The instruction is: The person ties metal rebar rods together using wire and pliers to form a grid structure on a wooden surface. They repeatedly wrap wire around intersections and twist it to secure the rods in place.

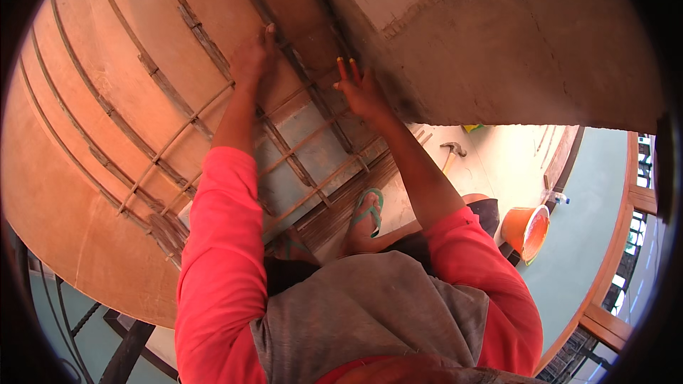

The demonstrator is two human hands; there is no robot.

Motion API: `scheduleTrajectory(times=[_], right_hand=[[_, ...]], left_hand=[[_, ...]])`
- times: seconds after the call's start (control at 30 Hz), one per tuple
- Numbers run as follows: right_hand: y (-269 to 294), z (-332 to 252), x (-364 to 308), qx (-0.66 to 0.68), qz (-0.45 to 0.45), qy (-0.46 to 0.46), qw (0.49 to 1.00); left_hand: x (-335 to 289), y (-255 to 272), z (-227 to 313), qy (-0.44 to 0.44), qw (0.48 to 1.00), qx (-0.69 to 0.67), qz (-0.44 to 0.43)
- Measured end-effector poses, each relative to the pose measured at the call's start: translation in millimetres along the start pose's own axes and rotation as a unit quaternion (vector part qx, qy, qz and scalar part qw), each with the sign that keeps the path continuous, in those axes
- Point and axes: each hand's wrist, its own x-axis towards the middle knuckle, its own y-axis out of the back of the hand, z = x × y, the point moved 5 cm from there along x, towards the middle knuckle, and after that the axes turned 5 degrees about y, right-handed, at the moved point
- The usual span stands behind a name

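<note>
A grid of dark steel reinforcing bars [171, 92] runs over an orange-brown board [92, 249], with thinner bars [167, 148] crossing the long ones. My left hand [252, 62] is at the upper middle of the grid, beside a long bar; one finger points up, and the others are blurred and partly hidden. To its right, my right hand [366, 96] is closed on what look like pliers [342, 70], whose two reddish handles end in yellow tips. Their jaws cannot be made out. That hand is over the grid's right side, close to a concrete face.
A rough concrete mass [498, 43] overhangs the upper right. Beneath it a claw hammer [452, 155] lies on the pale floor. An orange bucket [525, 231] stands at the right, near a small clear bottle [558, 198]. My sandalled foot [366, 215] is below the grid.
</note>
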Motion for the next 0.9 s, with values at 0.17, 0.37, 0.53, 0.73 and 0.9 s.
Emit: scheduleTrajectory(times=[0.17, 0.37, 0.53, 0.73, 0.9], right_hand=[[7, -3, 2, -0.076, 0.002, 0.033, 0.997], [-21, 23, 6, 0.706, -0.313, -0.112, 0.626], [-19, 16, -9, 0.539, -0.205, -0.116, 0.808], [15, -19, -12, -0.132, 0.037, 0.056, 0.989], [8, -10, -5, -0.199, 0.054, 0.085, 0.975]], left_hand=[[0, 2, -3, -0.004, 1.000, 0.002, 0.028], [-4, -1, 1, -0.022, 0.999, -0.009, 0.038], [-7, 8, 6, -0.014, 1.000, -0.008, 0.022], [-3, 2, 1, -0.001, 1.000, -0.002, 0.028], [-3, 0, -2, 0.002, 1.000, -0.001, 0.027]])
